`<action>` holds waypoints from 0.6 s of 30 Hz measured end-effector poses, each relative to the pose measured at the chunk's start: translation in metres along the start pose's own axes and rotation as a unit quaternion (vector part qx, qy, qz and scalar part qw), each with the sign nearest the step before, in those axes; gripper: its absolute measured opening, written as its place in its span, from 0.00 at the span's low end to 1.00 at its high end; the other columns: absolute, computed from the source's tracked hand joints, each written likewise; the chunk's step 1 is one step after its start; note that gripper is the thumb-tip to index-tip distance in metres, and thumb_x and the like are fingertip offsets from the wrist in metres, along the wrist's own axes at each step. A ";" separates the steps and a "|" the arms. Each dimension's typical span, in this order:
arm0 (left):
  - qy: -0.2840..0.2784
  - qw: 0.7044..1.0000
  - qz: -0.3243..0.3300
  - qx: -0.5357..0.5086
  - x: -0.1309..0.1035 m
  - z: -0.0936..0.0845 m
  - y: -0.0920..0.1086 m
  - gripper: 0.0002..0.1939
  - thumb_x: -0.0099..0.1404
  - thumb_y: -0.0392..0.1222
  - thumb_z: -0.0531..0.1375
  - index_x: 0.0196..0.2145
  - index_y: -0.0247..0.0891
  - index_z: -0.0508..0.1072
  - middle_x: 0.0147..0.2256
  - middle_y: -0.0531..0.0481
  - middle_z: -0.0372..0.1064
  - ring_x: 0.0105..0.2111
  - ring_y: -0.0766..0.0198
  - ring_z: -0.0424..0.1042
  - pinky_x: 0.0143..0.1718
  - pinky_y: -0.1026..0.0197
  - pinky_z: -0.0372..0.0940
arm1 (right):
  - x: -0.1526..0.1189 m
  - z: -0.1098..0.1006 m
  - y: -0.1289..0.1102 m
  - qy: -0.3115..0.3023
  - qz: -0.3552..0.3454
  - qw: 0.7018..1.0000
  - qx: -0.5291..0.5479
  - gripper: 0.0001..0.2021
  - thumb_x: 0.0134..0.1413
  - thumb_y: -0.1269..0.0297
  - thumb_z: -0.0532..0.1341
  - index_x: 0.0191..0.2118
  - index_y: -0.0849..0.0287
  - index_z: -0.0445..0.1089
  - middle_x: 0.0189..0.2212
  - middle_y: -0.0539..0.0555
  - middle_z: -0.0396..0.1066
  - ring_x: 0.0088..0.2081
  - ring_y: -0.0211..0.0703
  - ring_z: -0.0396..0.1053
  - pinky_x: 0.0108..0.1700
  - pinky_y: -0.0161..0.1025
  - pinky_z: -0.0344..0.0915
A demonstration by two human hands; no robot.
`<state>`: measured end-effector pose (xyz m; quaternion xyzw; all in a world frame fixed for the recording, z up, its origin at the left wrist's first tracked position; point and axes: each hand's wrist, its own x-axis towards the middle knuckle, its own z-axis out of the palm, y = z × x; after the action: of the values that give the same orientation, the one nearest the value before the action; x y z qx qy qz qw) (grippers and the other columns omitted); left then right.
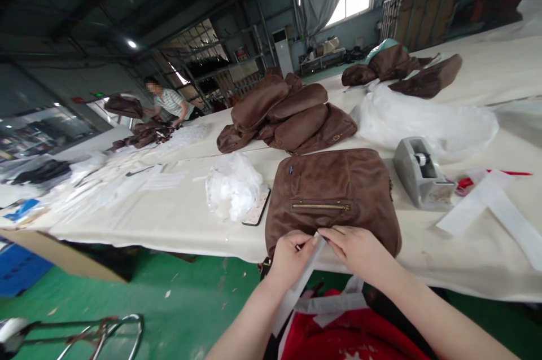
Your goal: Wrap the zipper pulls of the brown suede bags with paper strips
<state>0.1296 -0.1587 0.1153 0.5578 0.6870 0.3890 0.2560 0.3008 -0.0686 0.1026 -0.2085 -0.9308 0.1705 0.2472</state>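
Note:
A brown leather bag (322,179) with a brass zip lies flat on the table in front of me, its near edge by the table's front edge. Over that near edge, my left hand (292,255) pinches a white strip (302,281) that hangs down towards my lap. My right hand (353,247) is closed at the strip's upper end, its fingertips pressed together close to the left ones. Whatever part of the bag lies under my fingers is hidden.
A grey tape dispenser (417,174) and loose white strips (474,205) are to the right. A clear plastic bag of white stuff (234,187) partly covers a phone (258,207). Brown bags (283,106) are piled behind. A co-worker (171,103) handles brown bags at the far left.

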 end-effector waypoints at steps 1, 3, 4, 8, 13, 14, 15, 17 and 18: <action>0.003 1.000 0.010 0.012 0.005 0.001 0.003 0.14 0.65 0.46 0.58 0.28 0.37 0.79 0.26 0.50 0.71 0.28 0.66 0.68 0.32 0.66 0.60 | 0.000 -0.002 0.002 0.011 0.003 1.000 0.009 0.17 0.59 0.74 0.53 0.53 0.57 0.66 0.42 0.56 0.75 0.41 0.44 0.74 0.44 0.41 0.70; 0.007 0.999 0.027 0.039 0.014 0.003 0.008 0.14 0.65 0.45 0.57 0.28 0.38 0.79 0.25 0.51 0.71 0.28 0.66 0.68 0.32 0.66 0.60 | -0.002 -0.007 0.007 0.048 0.027 0.998 0.014 0.19 0.59 0.73 0.52 0.56 0.58 0.64 0.42 0.55 0.76 0.40 0.44 0.74 0.44 0.41 0.70; 0.010 0.998 0.034 0.051 0.018 0.005 0.010 0.14 0.65 0.45 0.57 0.28 0.39 0.79 0.25 0.51 0.72 0.28 0.65 0.69 0.32 0.65 0.61 | -0.003 -0.009 0.010 0.070 0.047 0.996 0.005 0.19 0.59 0.72 0.52 0.55 0.58 0.64 0.40 0.55 0.76 0.38 0.44 0.74 0.43 0.41 0.70; 0.014 0.995 0.048 0.082 0.030 0.010 0.018 0.13 0.65 0.45 0.57 0.29 0.41 0.80 0.26 0.51 0.73 0.29 0.65 0.70 0.32 0.65 0.61 | -0.007 -0.016 0.024 0.156 0.122 0.978 -0.064 0.14 0.59 0.70 0.53 0.48 0.56 0.70 0.38 0.55 0.73 0.38 0.46 0.73 0.42 0.43 0.69; 0.010 0.993 0.056 0.100 0.043 0.019 0.025 0.12 0.64 0.45 0.58 0.30 0.43 0.80 0.28 0.51 0.75 0.30 0.64 0.71 0.33 0.64 0.61 | -0.009 -0.017 0.032 0.185 0.148 0.971 -0.044 0.15 0.56 0.71 0.54 0.49 0.56 0.68 0.41 0.55 0.70 0.39 0.46 0.72 0.44 0.43 0.70; 0.008 0.993 0.059 0.101 0.045 0.021 0.027 0.12 0.64 0.45 0.58 0.30 0.43 0.80 0.28 0.51 0.75 0.30 0.64 0.71 0.33 0.64 0.61 | -0.009 -0.016 0.033 0.190 0.154 0.969 -0.033 0.16 0.56 0.71 0.53 0.50 0.57 0.67 0.42 0.56 0.70 0.39 0.46 0.72 0.44 0.43 0.70; 0.007 0.993 0.062 0.102 0.047 0.023 0.028 0.12 0.64 0.45 0.57 0.30 0.43 0.80 0.29 0.51 0.76 0.31 0.64 0.72 0.33 0.64 0.61 | -0.009 -0.015 0.034 0.195 0.161 0.967 -0.022 0.17 0.55 0.71 0.53 0.50 0.57 0.66 0.42 0.56 0.70 0.39 0.46 0.72 0.43 0.43 0.70; 0.004 0.992 0.068 0.104 0.052 0.027 0.031 0.13 0.64 0.46 0.57 0.31 0.43 0.80 0.29 0.51 0.76 0.31 0.63 0.72 0.34 0.64 0.62 | -0.010 -0.015 0.036 0.203 0.170 0.964 -0.005 0.17 0.55 0.72 0.53 0.50 0.57 0.66 0.42 0.56 0.70 0.39 0.46 0.72 0.43 0.43 0.70; 0.004 0.992 0.071 0.107 0.053 0.029 0.032 0.13 0.65 0.46 0.57 0.31 0.42 0.80 0.29 0.51 0.76 0.31 0.63 0.72 0.34 0.64 0.62 | -0.010 -0.014 0.037 0.205 0.172 0.963 0.001 0.16 0.55 0.72 0.53 0.50 0.57 0.67 0.42 0.56 0.71 0.38 0.46 0.72 0.43 0.43 0.71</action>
<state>0.1576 -0.0977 0.1297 0.6276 0.6845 0.3328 0.1640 0.3275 -0.0389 0.0952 -0.3959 -0.8099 0.1654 0.4000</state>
